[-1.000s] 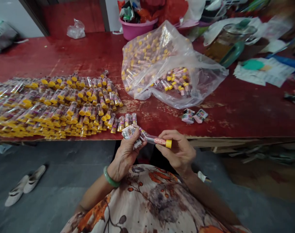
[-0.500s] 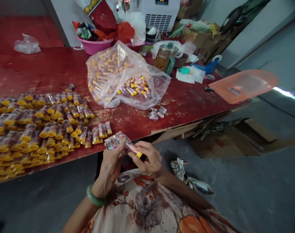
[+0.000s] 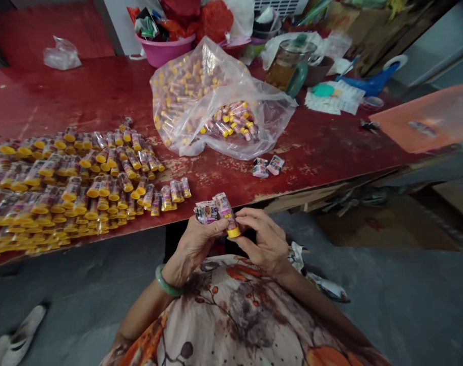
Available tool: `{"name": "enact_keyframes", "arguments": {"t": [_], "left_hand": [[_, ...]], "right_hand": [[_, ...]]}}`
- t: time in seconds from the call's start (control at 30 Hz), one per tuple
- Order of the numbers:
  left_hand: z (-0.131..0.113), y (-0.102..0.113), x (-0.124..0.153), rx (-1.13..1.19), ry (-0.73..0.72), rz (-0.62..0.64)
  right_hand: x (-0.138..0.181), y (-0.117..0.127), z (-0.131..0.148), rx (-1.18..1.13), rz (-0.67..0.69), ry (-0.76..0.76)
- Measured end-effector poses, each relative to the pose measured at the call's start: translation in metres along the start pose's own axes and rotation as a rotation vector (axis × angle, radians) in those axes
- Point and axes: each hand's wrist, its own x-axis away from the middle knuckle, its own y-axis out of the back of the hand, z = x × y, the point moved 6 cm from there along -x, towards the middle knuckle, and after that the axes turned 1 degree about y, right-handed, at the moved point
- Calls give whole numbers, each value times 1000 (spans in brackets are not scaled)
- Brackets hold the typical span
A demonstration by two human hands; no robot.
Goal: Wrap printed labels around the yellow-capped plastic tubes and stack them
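Note:
Both my hands meet just below the front edge of the red table (image 3: pixel 330 147). My right hand (image 3: pixel 264 241) pinches a small clear tube with a yellow cap (image 3: pixel 227 213), now wrapped in a printed label and standing nearly upright, cap down. My left hand (image 3: pixel 198 241) is closed on a small stack of printed labels (image 3: pixel 205 211) and also touches the tube. A wide layer of labelled yellow-capped tubes (image 3: pixel 71 180) lies on the table to the left. A clear plastic bag (image 3: pixel 212 101) of unlabelled tubes sits behind my hands.
Two small label packs (image 3: pixel 268 166) lie near the table edge. At the back stand a pink basin (image 3: pixel 166 48), a glass jar with green handle (image 3: pixel 290 66), papers (image 3: pixel 332 96) and a blue object (image 3: pixel 372 81). An orange sheet (image 3: pixel 425 119) rests at right. Shoes (image 3: pixel 13 338) lie on the floor.
The tube has swung from lying sideways to nearly upright with the label wrapped round it. The camera view shifted right, then partly back.

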Motion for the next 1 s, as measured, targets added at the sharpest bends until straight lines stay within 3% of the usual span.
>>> {"name": "enact_keyframes", "arguments": {"t": [0.2, 0.53, 0.7, 1.0], "left_hand": [[2, -6, 5, -12, 1, 31], [4, -1, 0, -51, 1, 43], [4, 1, -2, -1, 36, 20], [4, 2, -4, -1, 50, 25]], "right_hand": [[-1, -5, -11, -110, -49, -196], [-6, -7, -12, -66, -49, -248], [-8, -6, -10, -58, 29, -179], [-1, -12, -5, 54, -61, -69]]}}
